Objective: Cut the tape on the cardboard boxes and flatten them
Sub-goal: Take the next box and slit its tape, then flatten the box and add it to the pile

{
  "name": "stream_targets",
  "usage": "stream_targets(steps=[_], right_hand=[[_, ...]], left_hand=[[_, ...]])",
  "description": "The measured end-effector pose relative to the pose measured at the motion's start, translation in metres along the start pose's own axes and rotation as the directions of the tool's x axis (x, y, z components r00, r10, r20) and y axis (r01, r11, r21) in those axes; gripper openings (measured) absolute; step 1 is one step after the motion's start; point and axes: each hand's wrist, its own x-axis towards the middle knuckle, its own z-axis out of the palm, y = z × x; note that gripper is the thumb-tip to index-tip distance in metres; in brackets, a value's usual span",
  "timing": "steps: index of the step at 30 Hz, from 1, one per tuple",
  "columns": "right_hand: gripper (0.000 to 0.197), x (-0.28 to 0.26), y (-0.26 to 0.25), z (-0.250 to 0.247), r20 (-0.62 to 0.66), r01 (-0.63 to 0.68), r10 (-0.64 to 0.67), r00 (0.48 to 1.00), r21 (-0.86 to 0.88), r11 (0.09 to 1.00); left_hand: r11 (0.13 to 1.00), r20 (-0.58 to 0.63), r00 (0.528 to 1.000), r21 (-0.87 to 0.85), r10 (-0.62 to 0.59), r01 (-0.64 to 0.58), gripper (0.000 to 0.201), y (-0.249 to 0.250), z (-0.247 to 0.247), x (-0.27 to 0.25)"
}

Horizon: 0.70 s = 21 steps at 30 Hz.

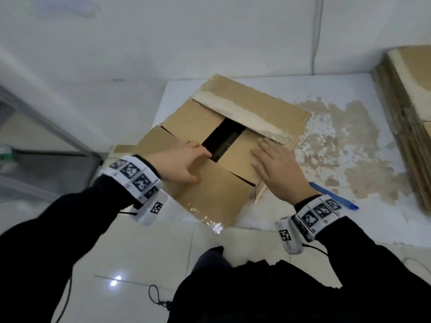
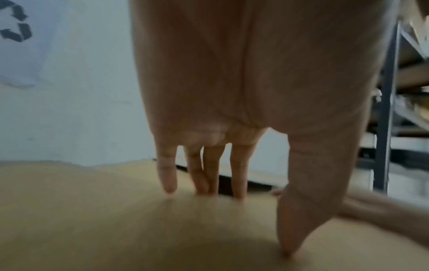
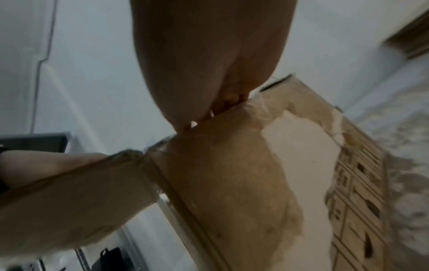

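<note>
Cardboard box (image 1: 210, 145), centre frame, flaps parted: I press both flat, empty hands, left hand (image 1: 184, 163) and right hand (image 1: 277, 169), downward; flattening underway, next collapse sideways.

A white board (image 1: 363, 94), blotched with brown patches, lay on the pale tiled floor (image 1: 144, 248) and carried the cardboard box (image 1: 198, 122), a blue pen (image 1: 335, 197) and flattened cardboard (image 1: 410, 89).
</note>
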Motion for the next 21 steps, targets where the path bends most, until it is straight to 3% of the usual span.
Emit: stream_targets(steps=[3, 8, 10, 11, 13, 15, 16, 18, 19, 20, 21], right_hand=[[0.076, 0.005, -0.002, -0.012, 0.062, -0.172, 0.179, 0.982, -0.102, 0.98], [0.065, 0.045, 0.038, -0.072, -0.008, -0.416, 0.417, 0.909, 0.052, 0.908], [0.067, 0.076, 0.07, -0.082, 0.058, -0.487, 0.484, 0.873, 0.127, 0.864], [0.068, 0.089, 0.084, -0.081, 0.123, -0.526, 0.512, 0.85, 0.141, 0.839], [0.077, 0.104, 0.103, -0.07, 0.284, -0.646, 0.595, 0.752, 0.138, 0.75], [0.077, 0.11, 0.105, -0.058, 0.331, -0.723, 0.665, 0.67, 0.088, 0.685], [0.071, 0.113, 0.1, -0.055, 0.278, -0.717, 0.682, 0.677, 0.041, 0.696], [0.059, 0.123, 0.072, -0.05, 0.14, -0.621, 0.624, 0.768, -0.074, 0.781], [0.054, 0.128, 0.045, -0.05, 0.15, -0.527, 0.54, 0.829, -0.117, 0.842], [0.052, 0.134, 0.021, -0.046, 0.239, -0.409, 0.436, 0.868, -0.154, 0.899], [0.051, 0.137, -0.006, -0.04, 0.38, -0.304, 0.35, 0.856, -0.176, 0.936]], left_hand=[[0.961, -0.13, 0.99, 0.276, 0.046, -0.008, 0.069, -0.008, 0.02, 0.024], [0.925, -0.228, 0.933, 0.327, 0.277, -0.194, 0.049, -0.022, 0.03, 0.047], [0.92, -0.189, 0.937, 0.323, 0.293, -0.223, 0.048, -0.022, 0.025, 0.051], [0.917, -0.157, 0.943, 0.325, 0.293, -0.231, 0.048, -0.023, 0.022, 0.053], [0.897, -0.09, 0.944, 0.35, 0.318, -0.269, 0.047, -0.022, 0.017, 0.059], [0.873, -0.033, 0.935, 0.371, 0.354, -0.318, 0.047, -0.022, 0.017, 0.065], [0.869, -0.028, 0.931, 0.37, 0.365, -0.329, 0.047, -0.024, 0.018, 0.067], [0.865, -0.046, 0.932, 0.389, 0.36, -0.316, 0.048, -0.028, 0.021, 0.069], [0.858, -0.055, 0.929, 0.408, 0.366, -0.313, 0.049, -0.03, 0.022, 0.07], [0.849, -0.066, 0.92, 0.417, 0.386, -0.326, 0.049, -0.031, 0.023, 0.071], [0.839, -0.07, 0.91, 0.42, 0.41, -0.345, 0.048, -0.031, 0.022, 0.071]])
